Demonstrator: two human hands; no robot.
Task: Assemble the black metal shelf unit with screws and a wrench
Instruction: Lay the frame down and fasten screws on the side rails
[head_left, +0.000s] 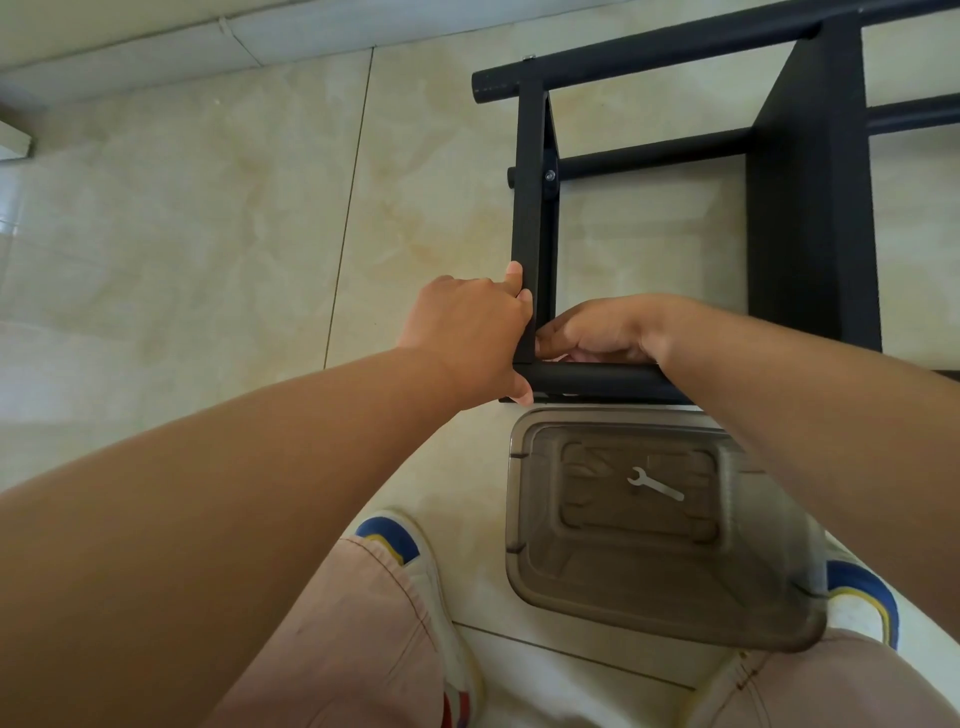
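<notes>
The black metal shelf unit (810, 208) lies on its side on the tiled floor (208, 234), its near corner right between the two hands; the left hand (467, 332) grips that corner from the left, fingers curled round the flat upright bar (530, 208) with the thumb up against its edge and a fingertip showing under the round tube (597, 379) that crosses below; just right of the bar, the right hand (597, 332) rests on the tube inside the frame, its fingertips drawn together at the joint as if pinching something too small to make out; below the tube, a smoky clear plastic container (524, 545) sits on the floor between the person's shoes, a small flat wrench (654, 484) lying in its bottom, apart from both hands.
</notes>
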